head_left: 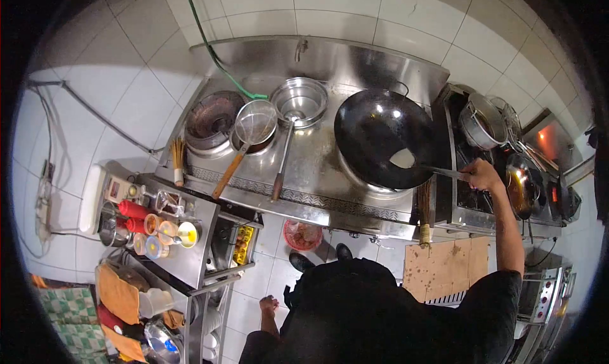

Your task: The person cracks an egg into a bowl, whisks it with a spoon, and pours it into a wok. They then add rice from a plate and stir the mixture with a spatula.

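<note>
My right hand (482, 175) is wrapped round the handle of a metal wok spatula (438, 170). The spatula's blade rests against the lower right inside of a large black wok (380, 126), which holds no visible food and sits on a burner of the steel stove. My left hand (269, 305) hangs low beside my body over the floor, fingers curled in, with nothing visible in it. To the wok's left are a steel bowl (298, 97), a ladle (283, 161) propped in it, and a wooden-handled mesh strainer (256, 122).
A steel side table (196, 237) at left carries red squeeze bottles (133, 210) and several small tubs. Bamboo brushes (178, 164) stand at the stove's edge. A steel pot (482, 120) and a pan with oil (520, 186) are at right. A red basket (302, 235) sits on the floor.
</note>
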The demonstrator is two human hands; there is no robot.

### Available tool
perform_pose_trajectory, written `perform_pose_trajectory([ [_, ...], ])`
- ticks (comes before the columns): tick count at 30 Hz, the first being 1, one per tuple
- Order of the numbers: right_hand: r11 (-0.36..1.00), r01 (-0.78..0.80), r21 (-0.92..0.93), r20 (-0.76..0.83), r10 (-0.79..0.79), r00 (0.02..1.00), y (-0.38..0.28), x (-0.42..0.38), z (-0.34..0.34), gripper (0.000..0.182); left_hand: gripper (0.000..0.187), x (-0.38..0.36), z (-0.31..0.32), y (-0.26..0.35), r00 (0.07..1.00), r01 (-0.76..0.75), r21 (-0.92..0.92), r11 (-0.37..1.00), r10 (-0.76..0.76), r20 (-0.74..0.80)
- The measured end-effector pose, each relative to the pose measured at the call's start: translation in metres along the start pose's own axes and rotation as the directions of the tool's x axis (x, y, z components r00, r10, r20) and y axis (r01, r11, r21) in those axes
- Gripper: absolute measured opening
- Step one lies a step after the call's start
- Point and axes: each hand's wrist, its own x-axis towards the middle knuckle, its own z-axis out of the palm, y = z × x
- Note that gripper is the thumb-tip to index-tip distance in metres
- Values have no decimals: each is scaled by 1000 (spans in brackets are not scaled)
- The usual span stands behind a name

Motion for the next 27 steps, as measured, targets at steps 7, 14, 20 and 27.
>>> perform_pose_trajectory([
  [7,873,468,-142,-246,-489,837,91,97,84,24,17,-24,36,-30,962,-244,-17,970,244,122],
  [14,629,716,302,-300,-651,698,48,178,96,34,41,-131,62,-78,877,-212,667,714,441,-194],
  [20,631,700,334,-152,-697,701,-104,168,32,32,38,-133,52,-132,850,-224,531,817,430,-304],
  [27,649,674,-354,-322,-761,563,-280,136,115,29,35,-132,54,-173,923,-196,462,865,322,-209],
])
